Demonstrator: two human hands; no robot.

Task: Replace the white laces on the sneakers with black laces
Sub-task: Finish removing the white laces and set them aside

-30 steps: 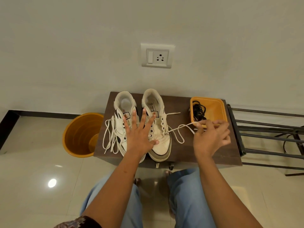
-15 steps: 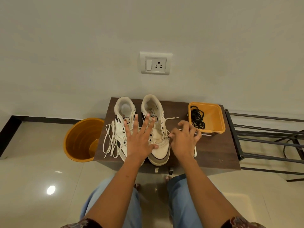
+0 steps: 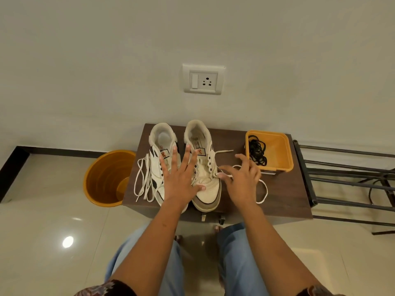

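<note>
- The left hand lies flat with fingers spread wide across the two white low-top leather sneakers: palm over both toes, thumb on the right sneaker.
- The right hand is beside that shoe, fingers loosely curled and apart; its fingertips reach toward the white flat lace by the lower eyelets, but whether they pinch it I cannot tell.
- That lace trails out of the right sneaker in a loop over the dark brown wooden table.
- The left sneaker has its white lace hanging loose in loops on its outer side.
- A tangle of black laces sits in the square orange plastic tub at the table's far right corner.
- A round orange plastic bucket stands on the glossy tile floor left of the table.
</note>
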